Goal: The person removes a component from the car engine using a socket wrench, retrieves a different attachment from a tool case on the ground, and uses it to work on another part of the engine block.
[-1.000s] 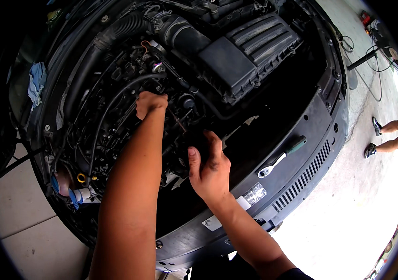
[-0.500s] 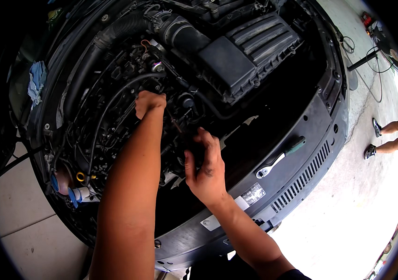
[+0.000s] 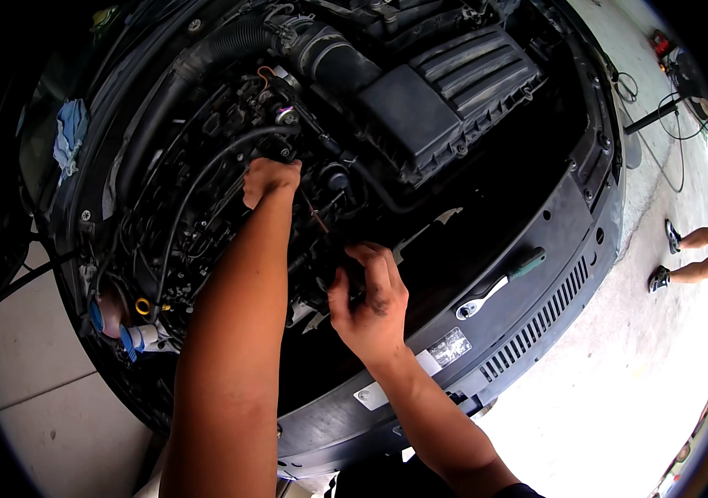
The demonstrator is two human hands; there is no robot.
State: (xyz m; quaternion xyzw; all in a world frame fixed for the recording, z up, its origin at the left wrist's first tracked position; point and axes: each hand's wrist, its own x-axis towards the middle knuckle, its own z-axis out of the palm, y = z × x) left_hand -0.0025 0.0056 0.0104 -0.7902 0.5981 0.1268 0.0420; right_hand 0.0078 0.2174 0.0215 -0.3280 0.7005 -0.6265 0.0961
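My left hand point(image 3: 271, 181) reaches deep into the engine point(image 3: 196, 216), its fingers closed beside a black hose point(image 3: 242, 143). Whatever they grip is hidden behind the fist. Closer to me, my right hand point(image 3: 370, 305) has its fingers and thumb curled around the dark handle of what looks like a screwdriver point(image 3: 318, 219). The thin shaft of that tool slants up and left toward my left hand. Its tip cannot be made out among the dark engine parts, and most of the handle is lost in shadow.
A ratchet point(image 3: 499, 286) with a green and black handle lies on the front panel point(image 3: 528, 224). Beyond the engine sits a black airbox point(image 3: 445, 108). A blue cloth point(image 3: 70, 137) rests at the left. Another person's legs point(image 3: 694, 253) stand on the floor at right.
The fingers of my right hand have curled in slightly around the tool. My left hand stays at the same engine part. The whole view has shifted a little.
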